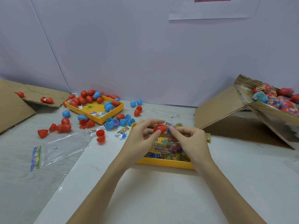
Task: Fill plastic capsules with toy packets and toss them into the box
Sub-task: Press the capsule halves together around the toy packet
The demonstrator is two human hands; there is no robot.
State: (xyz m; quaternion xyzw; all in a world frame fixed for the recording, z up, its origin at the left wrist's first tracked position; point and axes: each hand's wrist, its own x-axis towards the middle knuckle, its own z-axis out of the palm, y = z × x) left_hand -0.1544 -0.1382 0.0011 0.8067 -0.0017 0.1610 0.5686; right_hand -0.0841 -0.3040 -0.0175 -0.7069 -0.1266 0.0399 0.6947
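The left hand (140, 135) is pinching a red capsule (160, 128) between thumb and fingertips, above the far rim of the near tray (165, 164). The right hand (187, 138) is pinching a blue packet (170, 128) that is touching the capsule at its 3 o'clock end. The capsule's long axis is lying 9-to-3, so insertion likely means pushing toward 9 o'clock; the box (226, 109) is sitting at 2 o'clock, nearer the right hand.

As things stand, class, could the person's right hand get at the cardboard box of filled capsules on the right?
Probably yes. The cardboard box lies tilted with its open top bare, on the right hand's side, nothing between them. But that hand now pinches a toy packet.
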